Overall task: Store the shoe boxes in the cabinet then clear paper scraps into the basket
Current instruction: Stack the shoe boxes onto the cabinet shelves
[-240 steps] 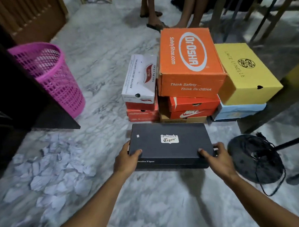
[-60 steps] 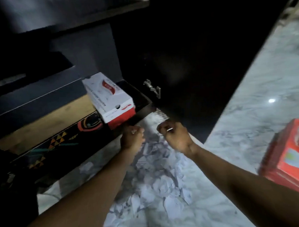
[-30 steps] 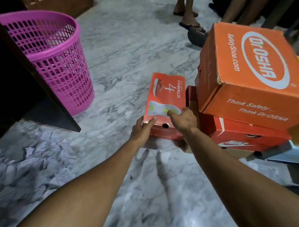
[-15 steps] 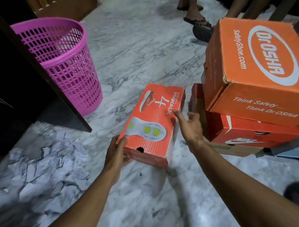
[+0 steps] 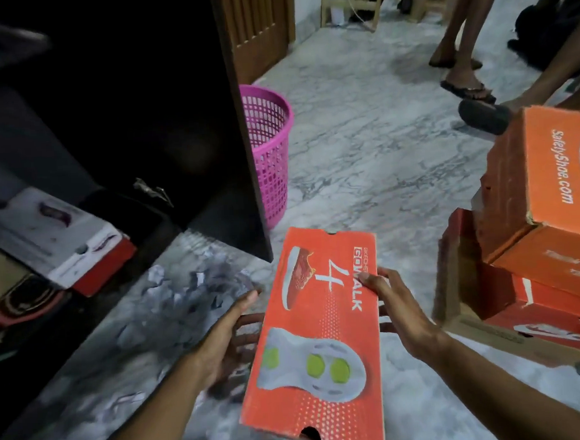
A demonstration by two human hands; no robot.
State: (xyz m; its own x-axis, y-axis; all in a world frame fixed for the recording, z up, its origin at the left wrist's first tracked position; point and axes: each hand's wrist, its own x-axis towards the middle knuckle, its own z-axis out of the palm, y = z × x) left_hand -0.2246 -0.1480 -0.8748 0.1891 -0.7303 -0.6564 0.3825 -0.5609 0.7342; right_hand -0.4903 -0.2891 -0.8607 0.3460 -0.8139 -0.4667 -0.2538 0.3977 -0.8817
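Red GoWalk box [image 5: 315,345], lifted off the floor in the last sec & now clamped btwn left hand [image 5: 225,339] and right hand [image 5: 397,318], swings toward open cabinet [image 5: 117,104] w/ white box [image 5: 55,236] already inside; stack [image 5: 529,242], paper scraps [image 5: 172,301] remain.

Both forearms bare, no sleeves/rings seen on left grip [image 5: 230,335] or right grip [image 5: 402,314], tho blurry.

You hold an orange-red box [image 5: 317,335]: white "4" and lettering, red shoe print, grey sole with three lime-green dots, a field of fine pale dots. At 11 o'clock, a magenta lattice basket [image 5: 269,154]. At 9 o'clock, a white-and-red box [image 5: 55,240]. At 3 o'clock, an orange box [image 5: 546,188] with white lettering. The floor [image 5: 378,142] is grey-veined white marble.
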